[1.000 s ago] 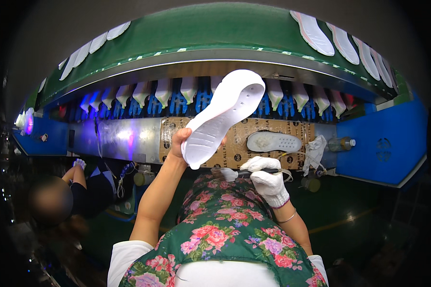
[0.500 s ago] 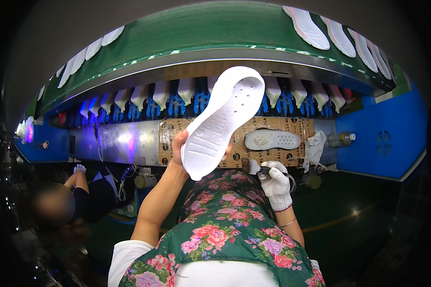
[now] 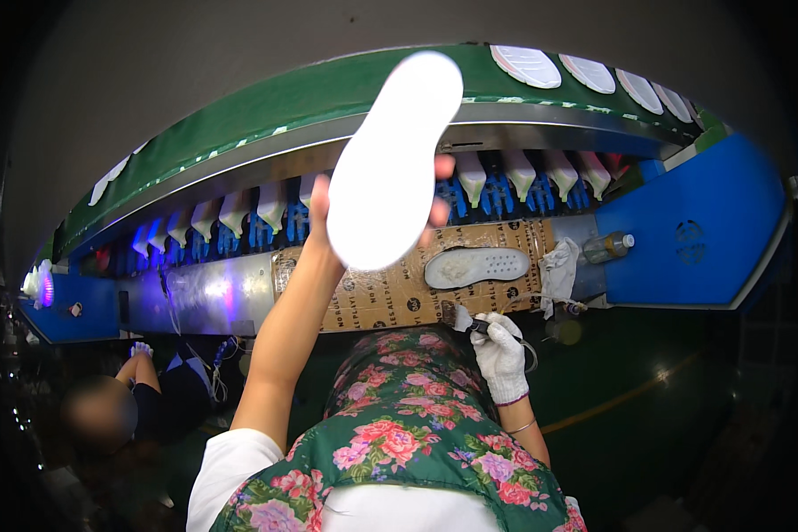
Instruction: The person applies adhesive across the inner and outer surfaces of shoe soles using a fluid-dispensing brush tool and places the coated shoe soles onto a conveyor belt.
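Note:
My left hand [image 3: 320,211] is bare and closed around a white shoe sole [image 3: 395,164]. The thumb lies along one edge and the fingertips come round the other. The sole is raised well above the bench, toe to heel tilted toward the far right, and its face looks plain, glaring white. My right hand [image 3: 500,356], in a white knit glove, grips a brush [image 3: 464,318] by its dark handle near the bench's front edge. The bristles point left. Just beyond them lies a grey sole [image 3: 477,267] with small holes, flat on the cardboard-covered bench [image 3: 363,306].
Behind the bench hangs a row of white soles or lasts [image 3: 270,206] on blue holders. Several white soles [image 3: 526,66] lie on the green belt [image 3: 306,102] above. To the right are a white rag [image 3: 559,270], a bottle [image 3: 608,246] and a blue panel [image 3: 696,230]. Another person [image 3: 182,390] sits lower left.
My left hand has lifted the white sole higher and farther away; its holes and ridges no longer show. My right hand with the brush has stayed nearly in place. The whole view has shifted.

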`<state>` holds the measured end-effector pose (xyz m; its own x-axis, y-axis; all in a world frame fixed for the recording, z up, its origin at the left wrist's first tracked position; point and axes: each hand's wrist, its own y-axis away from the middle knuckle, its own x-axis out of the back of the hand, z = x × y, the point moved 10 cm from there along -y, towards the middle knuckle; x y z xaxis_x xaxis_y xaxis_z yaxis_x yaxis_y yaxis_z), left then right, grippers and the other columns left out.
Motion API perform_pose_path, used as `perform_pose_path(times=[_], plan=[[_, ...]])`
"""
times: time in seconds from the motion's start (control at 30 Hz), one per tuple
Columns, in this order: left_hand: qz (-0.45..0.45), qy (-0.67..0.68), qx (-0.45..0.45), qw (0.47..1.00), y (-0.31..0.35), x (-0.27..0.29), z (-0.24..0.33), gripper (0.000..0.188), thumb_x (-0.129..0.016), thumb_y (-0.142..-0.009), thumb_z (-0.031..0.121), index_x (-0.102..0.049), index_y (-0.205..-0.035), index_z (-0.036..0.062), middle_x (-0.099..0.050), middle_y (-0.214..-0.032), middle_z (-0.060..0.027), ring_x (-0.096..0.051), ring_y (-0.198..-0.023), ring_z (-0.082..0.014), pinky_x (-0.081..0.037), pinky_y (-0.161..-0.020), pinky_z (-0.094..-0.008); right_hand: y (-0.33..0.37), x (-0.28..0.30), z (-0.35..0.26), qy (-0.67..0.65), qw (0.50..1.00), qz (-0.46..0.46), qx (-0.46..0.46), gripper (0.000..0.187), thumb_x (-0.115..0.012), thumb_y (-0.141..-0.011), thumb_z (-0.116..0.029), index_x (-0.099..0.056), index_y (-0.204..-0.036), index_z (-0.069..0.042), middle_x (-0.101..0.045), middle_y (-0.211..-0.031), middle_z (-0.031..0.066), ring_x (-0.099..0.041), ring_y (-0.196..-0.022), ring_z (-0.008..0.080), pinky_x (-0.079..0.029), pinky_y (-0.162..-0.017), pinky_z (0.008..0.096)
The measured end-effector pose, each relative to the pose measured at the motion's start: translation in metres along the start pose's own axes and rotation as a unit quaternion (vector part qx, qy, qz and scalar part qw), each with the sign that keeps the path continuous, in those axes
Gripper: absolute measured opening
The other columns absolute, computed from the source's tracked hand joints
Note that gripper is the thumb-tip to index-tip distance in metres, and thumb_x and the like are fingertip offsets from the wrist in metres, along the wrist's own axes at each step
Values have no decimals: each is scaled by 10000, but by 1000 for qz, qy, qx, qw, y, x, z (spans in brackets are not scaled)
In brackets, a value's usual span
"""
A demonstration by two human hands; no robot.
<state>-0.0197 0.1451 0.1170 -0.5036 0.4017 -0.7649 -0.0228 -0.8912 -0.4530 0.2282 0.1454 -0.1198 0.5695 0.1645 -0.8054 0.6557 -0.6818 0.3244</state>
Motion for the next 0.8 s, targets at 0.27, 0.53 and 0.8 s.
perform_pose_path(times=[0.27, 0.53, 0.8], plan=[[298, 195, -108, 928, -95, 118, 9, 660, -303, -1071, 457, -160, -1537, 12, -201, -1529, -345, -281, -1403, -524, -366, -1147, -581, 4, 16, 3, 34, 997, 68, -2, 185, -639, -874, 17, -681, -1052, 45, -696, -1029, 183, -649, -814, 223, -516, -685, 296], [303, 213, -135, 919, -115, 131, 16, 788, -283, -1060, 494, -178, -1450, -183, -327, -1450, -382, -368, -1372, -480, -366, -1162, -524, -13, 7, 28, 82, 993, 80, -38, 221, -652, -868, -7, -662, -1080, 55, -697, -1004, 182, -645, -784, 221, -517, -671, 302], [359, -383, -45, 850, 40, 83, 161, 400, -608, -948, 221, -585, -1222, -69, -675, -1131, -249, -699, -968, -321, -588, -851, -408, -27, 10, 48, 127, 986, 91, -54, 249, -670, -867, -30, -639, -1098, 59, -689, -1019, 183, -625, -771, 204, -495, -643, 285]])
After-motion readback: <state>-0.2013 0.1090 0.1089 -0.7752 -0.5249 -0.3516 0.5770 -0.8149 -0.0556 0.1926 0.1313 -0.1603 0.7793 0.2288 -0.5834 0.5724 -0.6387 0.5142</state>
